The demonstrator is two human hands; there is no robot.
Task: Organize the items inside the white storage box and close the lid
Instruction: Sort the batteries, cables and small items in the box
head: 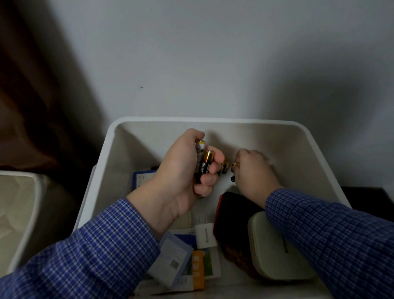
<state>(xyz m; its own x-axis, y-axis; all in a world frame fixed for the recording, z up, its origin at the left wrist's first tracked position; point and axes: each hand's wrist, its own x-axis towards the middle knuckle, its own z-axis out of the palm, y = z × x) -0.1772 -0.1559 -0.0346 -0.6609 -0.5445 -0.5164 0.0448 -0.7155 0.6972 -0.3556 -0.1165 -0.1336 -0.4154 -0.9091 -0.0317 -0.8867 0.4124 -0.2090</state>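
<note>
**Batteries half gathered, lid still to come**

The white box (216, 124) sits open in front of you, against the wall, and both your hands are down inside it. Your left hand (185, 169) is curled around a bundle of batteries (203, 160), gripping them upright. Your right hand (251, 170) reaches toward the far wall of the box and pinches what looks like one more small battery; a few loose ones (225, 167) lie between your two hands. Nearer you, the rest is still a jumble: a white charger (205, 235), a black and red case (233, 210), a cream case (270, 248) and a stack of cards and packets (183, 258). By my reckoning you are early on. The sorting is barely begun, and no lid is on the box.
</note>
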